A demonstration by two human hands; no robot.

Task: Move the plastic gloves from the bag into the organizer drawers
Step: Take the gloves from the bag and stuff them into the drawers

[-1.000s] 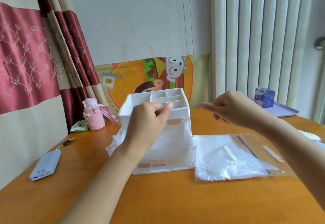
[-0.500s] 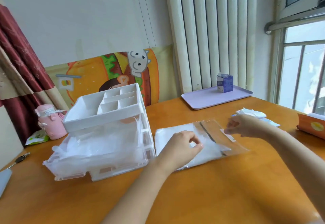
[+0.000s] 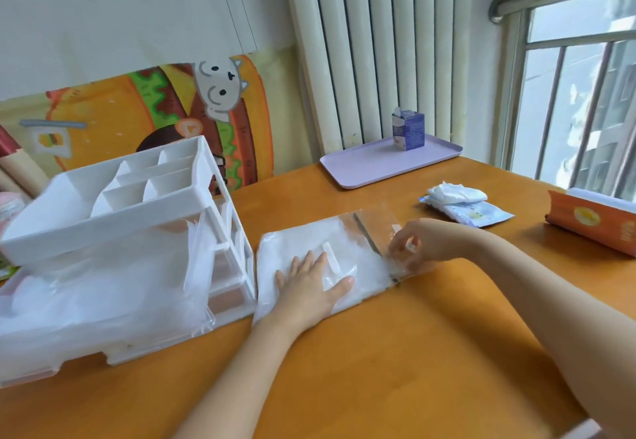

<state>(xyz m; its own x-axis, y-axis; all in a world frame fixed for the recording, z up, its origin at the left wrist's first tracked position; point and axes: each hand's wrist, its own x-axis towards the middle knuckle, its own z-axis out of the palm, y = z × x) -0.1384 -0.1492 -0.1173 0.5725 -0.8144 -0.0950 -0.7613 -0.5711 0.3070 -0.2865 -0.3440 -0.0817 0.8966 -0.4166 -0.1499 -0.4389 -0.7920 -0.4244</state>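
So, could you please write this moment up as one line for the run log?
step: open glove bag | left hand: flat, pressing it down | right hand: pinching its open end | organizer: drawer pulled out, plastic gloves inside

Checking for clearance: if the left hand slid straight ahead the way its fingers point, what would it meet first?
The left hand lies flat on the bag; beyond that is bare table, then probably the purple tray, though depth is unclear.
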